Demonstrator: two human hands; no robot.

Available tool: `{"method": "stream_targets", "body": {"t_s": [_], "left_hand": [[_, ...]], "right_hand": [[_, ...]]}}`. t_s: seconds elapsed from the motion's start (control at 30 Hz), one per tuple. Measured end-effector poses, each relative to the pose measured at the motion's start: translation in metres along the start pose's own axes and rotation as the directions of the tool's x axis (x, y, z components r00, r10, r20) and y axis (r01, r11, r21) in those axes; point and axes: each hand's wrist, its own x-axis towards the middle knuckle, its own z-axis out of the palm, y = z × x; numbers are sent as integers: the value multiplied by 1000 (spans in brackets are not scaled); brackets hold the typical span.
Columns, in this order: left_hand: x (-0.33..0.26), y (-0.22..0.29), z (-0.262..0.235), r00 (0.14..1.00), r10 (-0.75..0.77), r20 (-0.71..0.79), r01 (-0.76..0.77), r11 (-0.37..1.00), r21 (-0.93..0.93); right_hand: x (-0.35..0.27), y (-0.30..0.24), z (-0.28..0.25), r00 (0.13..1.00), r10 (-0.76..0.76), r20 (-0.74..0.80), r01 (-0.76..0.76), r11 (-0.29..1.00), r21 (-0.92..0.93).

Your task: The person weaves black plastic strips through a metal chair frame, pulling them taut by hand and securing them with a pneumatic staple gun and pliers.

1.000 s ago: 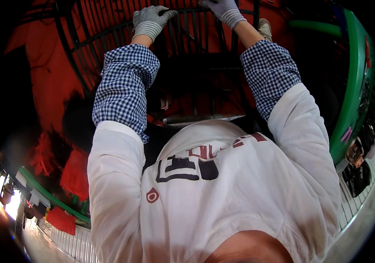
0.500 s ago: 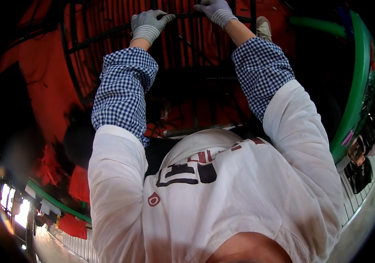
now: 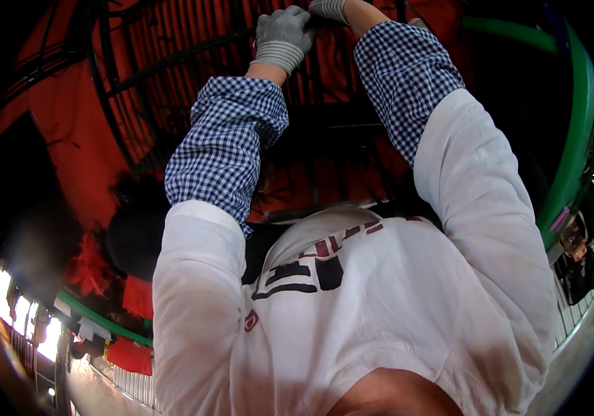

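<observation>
Both my hands wear grey gloves with striped cuffs and reach to the top of the view. My left hand (image 3: 283, 35) is closed, its fingers curled at a black rail (image 3: 210, 47) of a dark rack. Close to its right, my right hand (image 3: 329, 10) is bent inward with its fingers together, partly cut off by the upper edge. Whatever is pinched between the fingers is too dark to make out. Many thin black strips (image 3: 165, 87) run below the rail, in front of a red surface (image 3: 75, 166).
A thick green curved rim (image 3: 574, 152) bends along the right, with a green bar (image 3: 508, 33) joining it. Dark items (image 3: 578, 274) lie beyond that rim. At lower left are a thinner green edge (image 3: 106, 319) and a red cloth (image 3: 130, 356). My shoe shows partly at the top.
My left hand has moved right along the rail, close to my right hand. The right hand has shifted slightly up and left, partly out of view.
</observation>
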Motion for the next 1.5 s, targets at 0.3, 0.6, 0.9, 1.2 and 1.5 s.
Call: {"method": "stream_targets", "body": {"t_s": [0.3,0.6,0.9,1.2,1.5], "left_hand": [[27,1,-47,835,-134,533,373,851,-369],[69,-27,3,859,119,498,187,833,-521],[56,-19,-8,875,100,474,196,822,-534],[54,-19,-8,878,45,476,244,814,-527],[22,-13,1,987,-142,-75,78,833,-547]], "right_hand": [[-129,-78,-11,274,797,-538,5,558,830],[-95,-135,25,757,653,12,221,-273,936],[-149,-122,-36,809,566,-160,-184,501,846],[-155,-81,-53,612,447,-652,105,771,628],[-47,6,-21,524,762,-381,-144,520,842]]}}
